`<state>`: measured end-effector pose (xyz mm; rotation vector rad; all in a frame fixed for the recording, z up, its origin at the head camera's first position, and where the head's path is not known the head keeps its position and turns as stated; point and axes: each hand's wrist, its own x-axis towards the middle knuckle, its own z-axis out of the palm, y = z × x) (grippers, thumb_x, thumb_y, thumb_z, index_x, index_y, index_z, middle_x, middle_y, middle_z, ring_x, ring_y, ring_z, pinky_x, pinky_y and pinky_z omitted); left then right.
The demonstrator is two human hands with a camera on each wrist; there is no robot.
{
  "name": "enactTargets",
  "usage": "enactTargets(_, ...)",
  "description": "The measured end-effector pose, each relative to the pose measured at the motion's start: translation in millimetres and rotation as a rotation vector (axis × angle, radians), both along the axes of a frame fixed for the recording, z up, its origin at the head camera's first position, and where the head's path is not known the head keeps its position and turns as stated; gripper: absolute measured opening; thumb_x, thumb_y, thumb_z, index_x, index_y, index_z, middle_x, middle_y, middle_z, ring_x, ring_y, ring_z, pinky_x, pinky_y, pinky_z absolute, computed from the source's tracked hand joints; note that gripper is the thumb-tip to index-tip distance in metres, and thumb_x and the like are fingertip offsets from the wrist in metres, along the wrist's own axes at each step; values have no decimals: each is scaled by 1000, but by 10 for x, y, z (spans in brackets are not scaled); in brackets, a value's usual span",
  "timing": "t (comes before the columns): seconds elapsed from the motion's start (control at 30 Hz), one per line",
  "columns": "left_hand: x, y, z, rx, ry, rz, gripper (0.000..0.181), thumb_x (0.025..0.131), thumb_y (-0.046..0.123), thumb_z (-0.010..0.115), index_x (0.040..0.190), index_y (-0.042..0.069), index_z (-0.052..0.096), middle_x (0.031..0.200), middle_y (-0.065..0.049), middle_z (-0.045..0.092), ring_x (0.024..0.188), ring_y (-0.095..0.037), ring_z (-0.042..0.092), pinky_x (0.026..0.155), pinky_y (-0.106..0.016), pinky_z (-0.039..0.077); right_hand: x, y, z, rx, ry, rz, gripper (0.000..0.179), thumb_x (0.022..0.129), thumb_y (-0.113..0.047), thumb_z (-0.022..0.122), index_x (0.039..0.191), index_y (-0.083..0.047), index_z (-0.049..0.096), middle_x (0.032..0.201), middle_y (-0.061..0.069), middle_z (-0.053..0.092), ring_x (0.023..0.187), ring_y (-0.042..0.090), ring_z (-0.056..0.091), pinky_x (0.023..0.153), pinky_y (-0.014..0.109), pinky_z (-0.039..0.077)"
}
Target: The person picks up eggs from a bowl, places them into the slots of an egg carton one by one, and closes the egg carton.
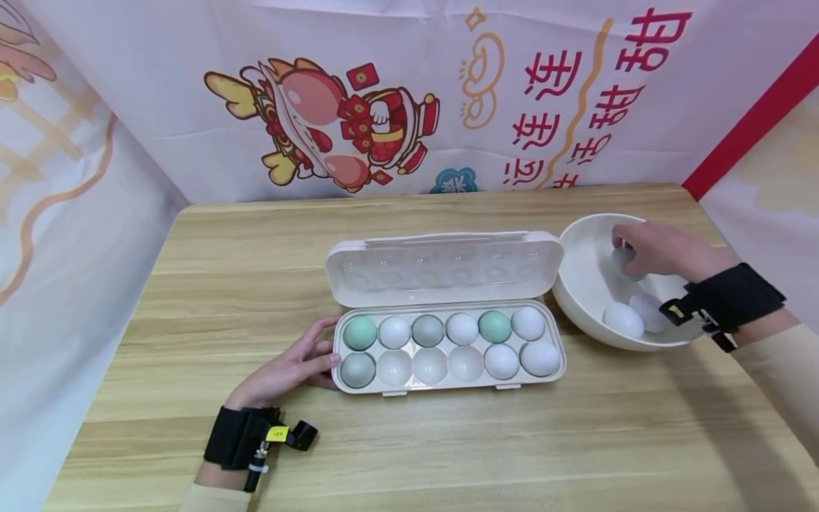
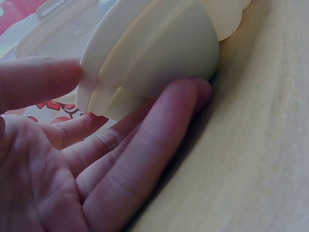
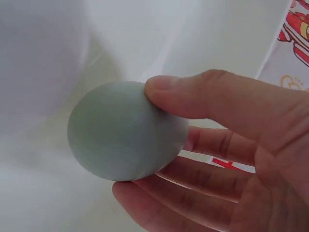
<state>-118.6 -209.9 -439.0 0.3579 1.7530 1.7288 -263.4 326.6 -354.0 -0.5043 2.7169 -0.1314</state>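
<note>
I sit over a light wood-grain table [image 1: 441,448], its back edge and sides closed in by white printed cloth [image 1: 173,50] with a cartoon figure [image 1: 387,135] lying on its side. Red Chinese characters [image 1: 537,129] run sideways there, 连 and 甜 both repeated; the yellow tag [image 1: 278,434] on my left wrist strap is too small to read. My left hand [image 1: 301,363] holds the left end of the egg box [image 1: 448,385], thumb at its rim, fingers curled beneath. Its lid stands raised behind the eggs in their cups. My right hand [image 1: 662,249] pinches a grey-green egg [image 3: 120,135] between thumb and fingers, inside the white bowl [image 1: 585,256], near two white eggs [image 1: 623,320].
</note>
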Motion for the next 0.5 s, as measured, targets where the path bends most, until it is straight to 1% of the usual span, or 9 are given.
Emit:
enactTargets(0.23,8,2,-6,-7,-5,2,55,97,15,45,142,20,14,129,-35,40,100,-37,59,79,-46,55,79,-59,99,-29,43,19,38,70,-7,75,100,-1,53,82,10,57,74,25,49,64,37,46)
enactTargets(0.5,10,-2,-5,-5,-2,1,55,97,15,45,142,20,14,130,-35,40,100,-37,59,79,-46,55,188,-157,236,-49,136,67,38,69,-7,75,100,-2,54,84,12,60,73,25,51,66,43,51)
